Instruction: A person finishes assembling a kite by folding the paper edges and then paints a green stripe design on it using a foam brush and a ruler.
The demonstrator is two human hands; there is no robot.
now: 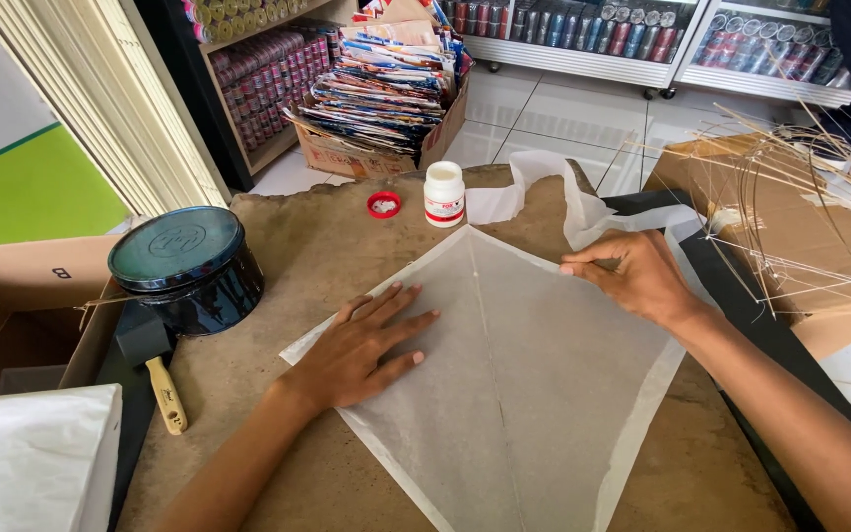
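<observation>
Item: translucent white paper sheet (534,374), diamond-shaped, with a thin spine running down its middle, lying flat on the brown tabletop (307,246) under both hands.

Handling, as judged: very light, limp and easily torn or creased; the folded border looks the firmest part (the spine too), so the edges or spine seem the safest places to take hold, with flat palms rather than pinches.

Left hand (357,350): open, fingers spread, palm pressed flat on the sheet's left part.

Right hand (637,276): fingers curled, fingertips pressing the sheet's upper right edge; whether it pinches the border I cannot tell.

Beyond the hands:
- small white glue bottle (443,193), red band around it, upright just past the sheet's top corner;
- its red cap (383,204), left of the bottle, lying open side up;
- loose strip of white paper (544,187), just past the right hand.

Left of the left hand: round dark tin (184,261) with embossed lid; wooden-handled mallet (155,369) beside it.

Right of the right hand: bundle of thin sticks (790,197) on a cardboard box (819,256).

Far beyond: carton of colourful printed sheets (386,89); shelves of thread spools (268,74).
</observation>
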